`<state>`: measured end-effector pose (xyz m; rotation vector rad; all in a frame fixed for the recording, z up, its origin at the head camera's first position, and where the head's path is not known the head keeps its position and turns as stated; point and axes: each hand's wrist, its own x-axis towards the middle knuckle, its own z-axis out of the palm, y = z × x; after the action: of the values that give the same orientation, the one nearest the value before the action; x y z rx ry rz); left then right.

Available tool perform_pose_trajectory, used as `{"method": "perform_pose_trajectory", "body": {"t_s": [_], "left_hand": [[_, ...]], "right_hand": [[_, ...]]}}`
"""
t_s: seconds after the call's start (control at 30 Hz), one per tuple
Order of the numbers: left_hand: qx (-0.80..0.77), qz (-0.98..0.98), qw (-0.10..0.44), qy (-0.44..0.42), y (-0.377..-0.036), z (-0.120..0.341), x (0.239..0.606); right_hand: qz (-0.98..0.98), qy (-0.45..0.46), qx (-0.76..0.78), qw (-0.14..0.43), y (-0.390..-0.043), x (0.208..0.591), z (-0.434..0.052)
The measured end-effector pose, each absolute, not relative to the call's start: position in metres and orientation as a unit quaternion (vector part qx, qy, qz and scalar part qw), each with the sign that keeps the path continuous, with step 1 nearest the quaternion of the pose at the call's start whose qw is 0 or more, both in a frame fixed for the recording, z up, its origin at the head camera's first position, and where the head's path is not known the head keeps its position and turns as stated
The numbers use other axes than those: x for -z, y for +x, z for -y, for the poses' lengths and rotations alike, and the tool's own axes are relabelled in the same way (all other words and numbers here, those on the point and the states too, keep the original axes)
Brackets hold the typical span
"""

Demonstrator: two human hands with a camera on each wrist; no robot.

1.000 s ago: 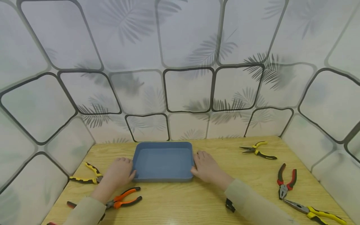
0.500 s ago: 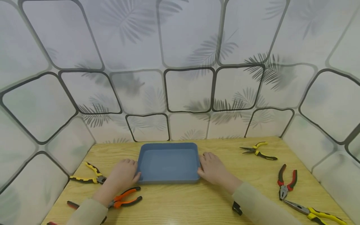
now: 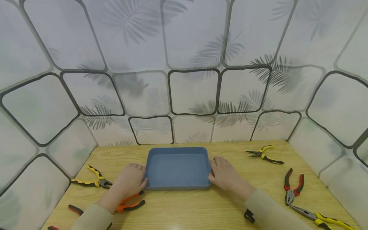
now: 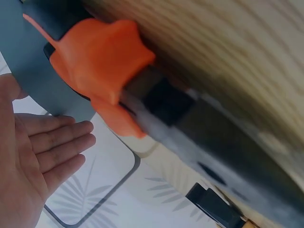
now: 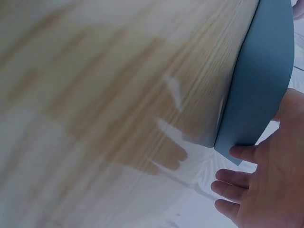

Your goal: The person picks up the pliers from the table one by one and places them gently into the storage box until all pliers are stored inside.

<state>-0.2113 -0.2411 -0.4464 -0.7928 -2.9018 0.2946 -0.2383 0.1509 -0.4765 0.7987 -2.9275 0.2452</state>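
Note:
A shallow blue tray (image 3: 178, 186) sits on the wooden table, a little back from the middle. My left hand (image 3: 130, 179) presses flat against its left wall, and my right hand (image 3: 225, 174) presses against its right wall. In the left wrist view the left hand (image 4: 33, 156) shows straight fingers beside the tray (image 4: 33, 71). The right wrist view has the right hand (image 5: 266, 190) with relaxed fingers touching the tray's (image 5: 261, 85) side. Neither hand grips anything.
Orange-handled pliers (image 3: 130, 203) lie just under my left wrist, seen close as orange handles (image 4: 104, 61). Yellow-black pliers (image 3: 99, 182) lie at the left. Yellow needle-nose pliers (image 3: 263, 153), red pliers (image 3: 290, 187) and long yellow pliers (image 3: 322, 218) lie at the right. Patterned walls enclose three sides.
Both hands and the blue tray between them have slid a little to the right across the table. The pliers have stayed where they were.

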Motion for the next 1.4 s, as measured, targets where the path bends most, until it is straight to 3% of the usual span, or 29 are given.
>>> {"method": "perform_pose_trajectory", "body": {"t_s": [0.93,1.4], "left_hand": [[-0.073,0.953,0.040,-0.292,-0.198,0.215,0.443],[-0.087,0.945,0.072,-0.308,-0.190,0.205,0.447]], "right_hand": [[0.972,0.223,-0.069,0.026,-0.215,0.467,-0.183],[0.967,0.242,-0.031,0.075,-0.209,0.469,-0.195]]}}
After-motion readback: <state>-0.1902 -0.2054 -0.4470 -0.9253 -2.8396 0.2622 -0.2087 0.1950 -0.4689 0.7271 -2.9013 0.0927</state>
